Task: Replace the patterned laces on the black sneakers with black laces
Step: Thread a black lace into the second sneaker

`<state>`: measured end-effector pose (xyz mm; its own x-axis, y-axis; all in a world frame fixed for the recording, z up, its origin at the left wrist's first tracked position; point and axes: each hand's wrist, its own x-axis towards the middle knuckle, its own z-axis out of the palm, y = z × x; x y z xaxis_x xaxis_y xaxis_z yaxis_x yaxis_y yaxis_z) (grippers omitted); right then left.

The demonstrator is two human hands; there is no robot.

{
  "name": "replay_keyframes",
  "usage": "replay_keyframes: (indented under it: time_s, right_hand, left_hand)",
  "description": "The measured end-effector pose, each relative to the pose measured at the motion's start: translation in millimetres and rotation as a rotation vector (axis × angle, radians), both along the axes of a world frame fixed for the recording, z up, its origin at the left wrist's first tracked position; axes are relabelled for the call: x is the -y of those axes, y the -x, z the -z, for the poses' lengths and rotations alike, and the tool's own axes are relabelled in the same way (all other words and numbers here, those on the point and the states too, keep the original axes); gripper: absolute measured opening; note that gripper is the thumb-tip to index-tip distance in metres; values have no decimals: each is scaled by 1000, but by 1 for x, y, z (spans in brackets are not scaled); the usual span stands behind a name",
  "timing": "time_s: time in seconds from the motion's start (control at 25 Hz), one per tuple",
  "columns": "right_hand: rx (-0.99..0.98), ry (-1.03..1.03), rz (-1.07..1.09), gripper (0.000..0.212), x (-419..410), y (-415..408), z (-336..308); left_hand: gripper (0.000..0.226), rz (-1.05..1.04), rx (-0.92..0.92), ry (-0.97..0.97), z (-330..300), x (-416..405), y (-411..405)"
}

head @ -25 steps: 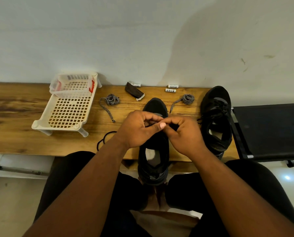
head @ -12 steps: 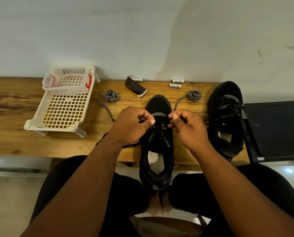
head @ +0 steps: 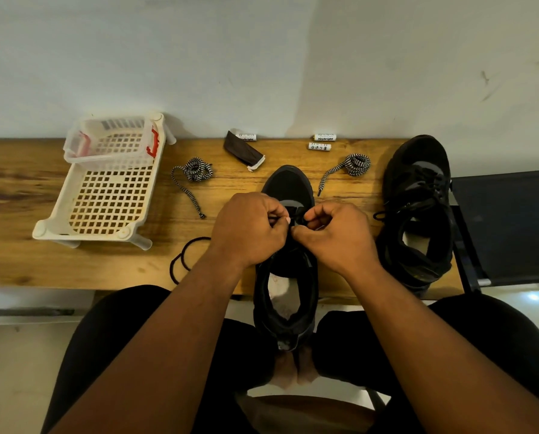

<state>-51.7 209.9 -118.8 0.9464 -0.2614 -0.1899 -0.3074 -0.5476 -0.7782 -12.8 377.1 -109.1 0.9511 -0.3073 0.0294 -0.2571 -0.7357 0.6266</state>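
Black fabric covers the knees nearest the camera, and a black sneaker point(head: 285, 286) stands between them, heel over the table point(head: 17, 261) edge, toe towards the wall. Above its tongue the left hand point(head: 249, 228) and right hand point(head: 337, 236) meet, fingers curled tight, each pinching the black lace point(head: 186, 258) at the eyelets; its slack loops on the wood to the left. A second sneaker point(head: 418, 211) stands to the right. Beyond lie two patterned laces point(head: 194, 170) point(head: 352, 166), a white basket point(head: 105, 189), batteries point(head: 320, 146) and a dark pouch point(head: 241, 150).
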Motion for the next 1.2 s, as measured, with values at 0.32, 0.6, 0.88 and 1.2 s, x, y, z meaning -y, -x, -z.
replay_keyframes:
  time_s: [0.32,0.6,0.88,1.2]
  right_hand:
    - [19,-110,31,23,4,3,1]
    - [23,-394,94,13,6,7,17]
    - [34,-417,100,26,5,9,29]
    - [59,-457,107,20,4,6,34]
  left_hand:
    - [10,20,-82,40,8,3,-3]
    - [15,-165,-146,317,36,11,10]
    - [12,-84,-11,108,38,11,10]
    - [11,-185,-97,314,42,14,12]
